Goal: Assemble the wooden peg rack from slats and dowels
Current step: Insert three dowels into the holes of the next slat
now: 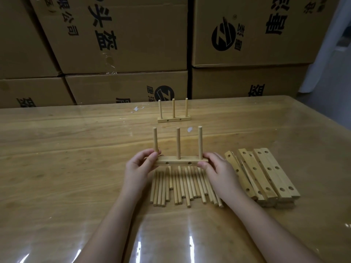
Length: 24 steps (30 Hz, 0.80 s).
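Observation:
I hold a wooden slat (178, 161) level above the table, with three dowels (178, 143) standing upright in its top holes. My left hand (140, 166) grips its left end and my right hand (218, 168) grips its right end. Two empty holes show on the slat's front face. Beneath it lies a row of several loose dowels (184, 186), side by side. A stack of several drilled slats (266, 175) lies to the right. Farther back stands a second slat with three upright dowels (173, 114).
The wooden table (66, 158) has a glossy clear cover. Large cardboard boxes (123, 44) are stacked along its far edge like a wall. A gap opens at the far right beyond the boxes.

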### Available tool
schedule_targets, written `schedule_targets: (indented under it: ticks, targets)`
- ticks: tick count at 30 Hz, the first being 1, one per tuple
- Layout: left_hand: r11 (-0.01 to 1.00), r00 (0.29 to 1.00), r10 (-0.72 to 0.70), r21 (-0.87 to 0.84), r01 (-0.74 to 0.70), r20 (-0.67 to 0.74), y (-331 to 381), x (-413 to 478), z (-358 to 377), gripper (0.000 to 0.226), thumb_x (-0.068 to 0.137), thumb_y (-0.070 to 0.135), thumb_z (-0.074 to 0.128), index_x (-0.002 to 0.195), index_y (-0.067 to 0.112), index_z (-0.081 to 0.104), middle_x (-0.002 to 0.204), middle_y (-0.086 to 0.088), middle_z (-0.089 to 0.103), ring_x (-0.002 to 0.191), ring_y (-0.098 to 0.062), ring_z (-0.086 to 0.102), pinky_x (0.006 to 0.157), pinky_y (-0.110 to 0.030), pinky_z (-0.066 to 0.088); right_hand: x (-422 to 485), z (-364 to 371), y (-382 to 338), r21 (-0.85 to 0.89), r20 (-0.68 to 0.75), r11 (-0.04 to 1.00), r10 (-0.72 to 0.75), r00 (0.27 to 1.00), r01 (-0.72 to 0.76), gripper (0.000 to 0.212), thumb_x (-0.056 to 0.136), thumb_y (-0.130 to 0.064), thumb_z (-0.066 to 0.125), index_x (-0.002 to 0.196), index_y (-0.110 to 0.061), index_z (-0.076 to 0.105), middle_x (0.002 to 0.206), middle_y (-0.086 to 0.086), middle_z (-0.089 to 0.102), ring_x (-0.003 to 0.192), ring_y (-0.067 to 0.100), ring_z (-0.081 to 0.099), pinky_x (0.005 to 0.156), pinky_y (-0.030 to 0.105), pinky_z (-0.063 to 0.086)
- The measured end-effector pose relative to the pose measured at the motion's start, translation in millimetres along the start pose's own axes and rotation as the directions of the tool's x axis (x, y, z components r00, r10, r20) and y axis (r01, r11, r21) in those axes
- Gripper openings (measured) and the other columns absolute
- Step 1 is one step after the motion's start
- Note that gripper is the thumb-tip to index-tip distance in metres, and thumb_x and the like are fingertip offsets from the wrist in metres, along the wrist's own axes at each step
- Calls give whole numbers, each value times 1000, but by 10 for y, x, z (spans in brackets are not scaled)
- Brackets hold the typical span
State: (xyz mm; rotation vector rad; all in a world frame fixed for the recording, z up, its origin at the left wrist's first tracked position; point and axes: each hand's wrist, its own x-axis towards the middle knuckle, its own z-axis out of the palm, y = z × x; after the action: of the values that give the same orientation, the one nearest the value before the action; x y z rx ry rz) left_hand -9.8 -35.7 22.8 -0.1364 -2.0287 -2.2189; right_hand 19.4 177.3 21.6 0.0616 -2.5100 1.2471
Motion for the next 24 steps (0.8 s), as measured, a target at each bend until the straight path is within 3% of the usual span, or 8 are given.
schedule_targets:
  ticks: [3,6,9,12,15,18,24]
  targets:
    - [1000,1000,-9,24,9,22,-14,-17,-1,17,91,13,58,103,11,69,98,-1,74,92,-15,69,76,-23,57,-5,13,33,22,1,1000,17,1000,-17,32,92,-26,53,124,-20,56,109,-19,52,88,-16,45,69,-2,34]
    - [997,999,16,78,-19,40,2,-29,-31,19,89,17,59,106,23,66,104,1,71,95,-11,68,76,-24,57,-4,14,56,43,-13,999,22,1000,-21,32,93,-26,52,124,-18,55,114,-16,52,98,-3,48,72,0,34]
    - [959,993,34,276,-65,117,39,1,-140,29,80,30,64,108,40,60,106,8,66,97,-1,64,77,-24,56,-4,9,77,85,-27,995,52,998,-50,32,93,-24,51,124,-18,55,113,-15,53,101,-1,49,73,1,34]
    - [871,980,52,472,-139,194,72,54,-205,32,83,25,68,103,48,58,102,9,66,93,8,60,78,-15,51,8,2,96,113,-20,991,69,997,-67,32,94,-24,51,125,-19,54,115,-12,55,100,-1,48,75,6,35]
    - [814,968,65,548,-191,241,130,119,-184,32,84,21,69,104,44,57,102,12,62,92,11,57,74,-5,46,28,-13,104,110,-22,992,68,997,-65,31,94,-23,51,124,-19,54,115,-11,56,102,2,50,77,8,35]
    - [746,957,72,621,-239,283,203,183,-171,34,83,18,70,113,31,60,105,13,58,96,1,58,79,-9,47,12,5,107,108,-11,991,79,997,-77,31,94,-24,51,124,-21,54,111,-17,53,98,-4,48,75,7,35]
    - [730,932,95,612,-304,350,262,330,-205,30,83,16,70,108,30,61,101,9,62,92,0,59,80,-10,46,-2,-10,91,205,8,966,162,987,-160,37,90,-29,55,125,-38,46,101,-25,54,87,-11,53,62,8,42]
